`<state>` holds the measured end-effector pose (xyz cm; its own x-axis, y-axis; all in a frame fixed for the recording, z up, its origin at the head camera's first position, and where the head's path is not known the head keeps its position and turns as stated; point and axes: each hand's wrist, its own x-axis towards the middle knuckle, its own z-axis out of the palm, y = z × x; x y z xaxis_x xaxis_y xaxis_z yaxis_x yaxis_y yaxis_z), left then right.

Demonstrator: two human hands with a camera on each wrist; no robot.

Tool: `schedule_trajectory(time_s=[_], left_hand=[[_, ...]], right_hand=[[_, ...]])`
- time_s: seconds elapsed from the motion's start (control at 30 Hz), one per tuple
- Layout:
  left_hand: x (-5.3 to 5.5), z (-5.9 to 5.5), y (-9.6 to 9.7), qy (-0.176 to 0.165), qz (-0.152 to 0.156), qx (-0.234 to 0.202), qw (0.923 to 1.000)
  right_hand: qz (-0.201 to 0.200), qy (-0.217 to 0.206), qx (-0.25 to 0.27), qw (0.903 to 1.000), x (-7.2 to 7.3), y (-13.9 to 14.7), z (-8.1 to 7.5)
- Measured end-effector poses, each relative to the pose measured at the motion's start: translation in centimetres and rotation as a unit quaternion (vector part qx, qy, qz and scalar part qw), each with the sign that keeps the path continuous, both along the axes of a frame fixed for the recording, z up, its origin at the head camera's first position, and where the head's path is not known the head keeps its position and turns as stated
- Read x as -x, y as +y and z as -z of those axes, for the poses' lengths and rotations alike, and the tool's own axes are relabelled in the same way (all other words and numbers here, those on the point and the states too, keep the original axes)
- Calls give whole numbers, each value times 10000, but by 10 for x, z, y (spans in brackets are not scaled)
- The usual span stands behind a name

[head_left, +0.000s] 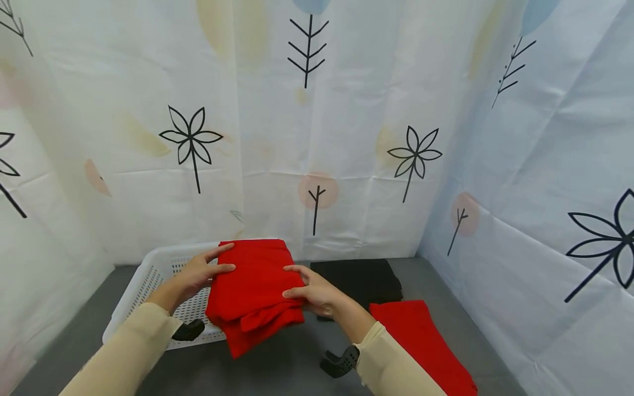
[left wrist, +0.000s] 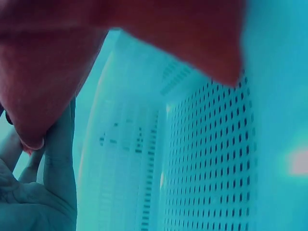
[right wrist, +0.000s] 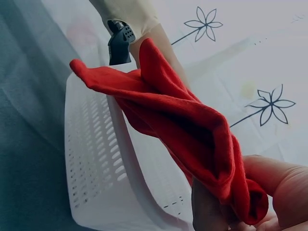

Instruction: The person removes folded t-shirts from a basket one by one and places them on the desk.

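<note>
Both hands hold up a folded red cloth (head_left: 255, 280), one at each side, over the right part of a white perforated basket (head_left: 131, 294). My left hand (head_left: 195, 273) grips the cloth's left edge with the thumb on top, its other fingers partly hidden. On the opposite edge, my right hand (head_left: 319, 291) pinches the layers between thumb and fingers. A loose fold droops at the near side. In the right wrist view the cloth (right wrist: 178, 120) overlaps the basket rim. The left wrist view shows the cloth (left wrist: 48, 72) above the basket's slotted wall (left wrist: 207, 163).
A folded black cloth (head_left: 356, 280) lies at the back of the grey table (head_left: 267, 374), right of the basket. Another red cloth (head_left: 421, 341) lies at the right, partly behind the right sleeve. White patterned curtains (head_left: 346, 137) stand behind and on both sides.
</note>
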<state>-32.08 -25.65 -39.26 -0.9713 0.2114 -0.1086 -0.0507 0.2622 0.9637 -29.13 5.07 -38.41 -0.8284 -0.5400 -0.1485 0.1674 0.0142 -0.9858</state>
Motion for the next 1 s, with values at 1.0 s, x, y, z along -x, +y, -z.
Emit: schedule_trajectory(time_s=[1.0], left_hand=[[-35,9,67,286,187,-727,9968]], right_hand=[[-25,118,381,9992,-51,65,13]])
